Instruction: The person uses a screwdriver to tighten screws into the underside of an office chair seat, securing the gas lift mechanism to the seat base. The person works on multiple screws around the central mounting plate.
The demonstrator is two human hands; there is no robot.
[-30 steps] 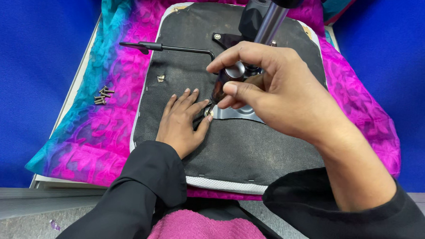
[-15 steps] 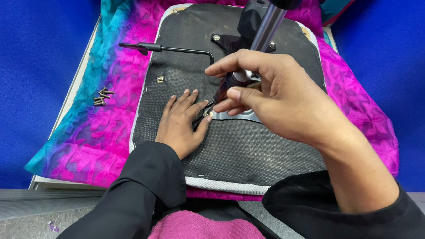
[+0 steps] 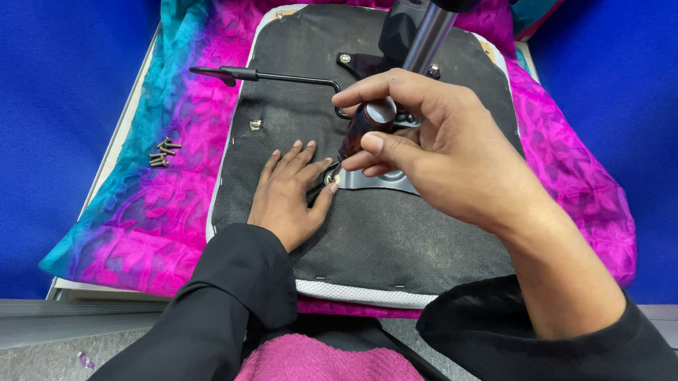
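Observation:
An upturned chair seat with black fabric underside lies on a pink and teal cloth. My right hand grips a dark-handled screwdriver held upright, its tip down at a screw on the corner of a grey metal bracket. My left hand lies flat on the seat fabric, fingers together, its fingertips touching the screw and the driver tip. A metal column rises from the bracket behind my right hand.
A black lever rod runs across the seat's far left. Several loose screws lie on the cloth at the left. A single small fitting sits on the seat. Blue walls flank the white table.
My right hand has shifted its fingers on the screwdriver handle, turning it slightly. My left hand stays flat in the same place.

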